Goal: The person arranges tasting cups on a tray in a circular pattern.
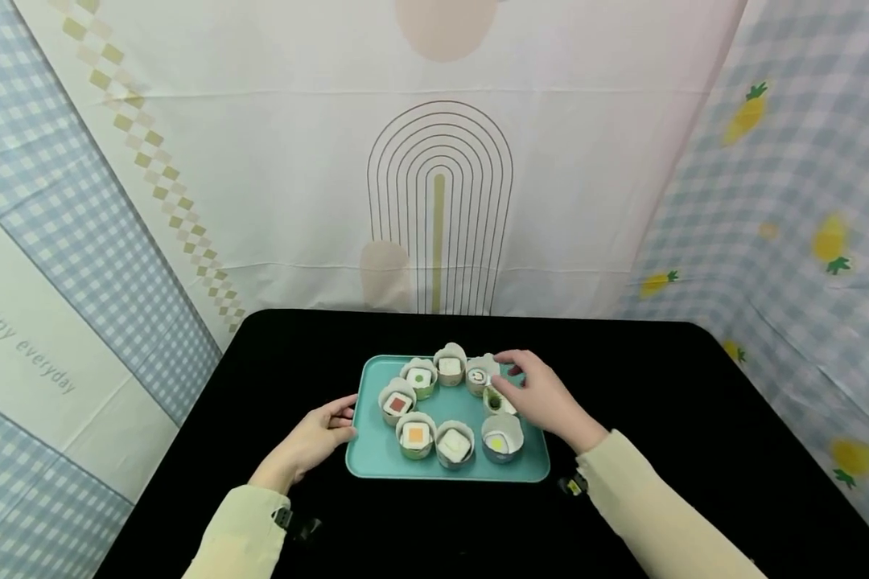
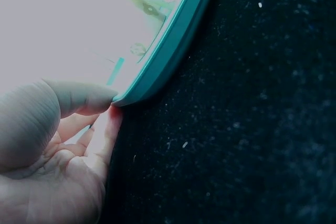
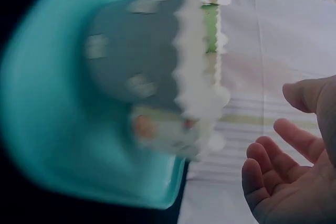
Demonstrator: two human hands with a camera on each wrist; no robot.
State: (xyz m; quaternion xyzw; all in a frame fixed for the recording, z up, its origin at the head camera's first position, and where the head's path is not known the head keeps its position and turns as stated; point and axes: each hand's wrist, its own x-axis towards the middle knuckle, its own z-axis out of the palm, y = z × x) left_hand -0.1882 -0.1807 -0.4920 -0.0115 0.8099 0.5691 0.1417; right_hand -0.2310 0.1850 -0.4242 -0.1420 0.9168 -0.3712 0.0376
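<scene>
A turquoise tray [image 1: 445, 471] lies on the black table and carries a ring of paper cups with small white pieces inside. My left hand [image 1: 310, 444] pinches the tray's left rim; in the left wrist view the thumb [image 2: 89, 98] is on top and a finger underneath. Over the tray's right side hovers my right hand [image 1: 543, 398], fingers loosely bent and nothing between them. It partly covers the cup with a dark green-centred piece [image 1: 496, 400]. A blue-grey cup [image 3: 137, 51] with a white scalloped rim stands near it in the right wrist view.
Near the tray's front are a cup with an orange-square piece [image 1: 416, 436] and a cup with a yellow-dotted piece [image 1: 497, 442]. Behind the black table [image 1: 623, 362] hangs a white patterned cloth [image 1: 282, 177], with checked cloth at both sides.
</scene>
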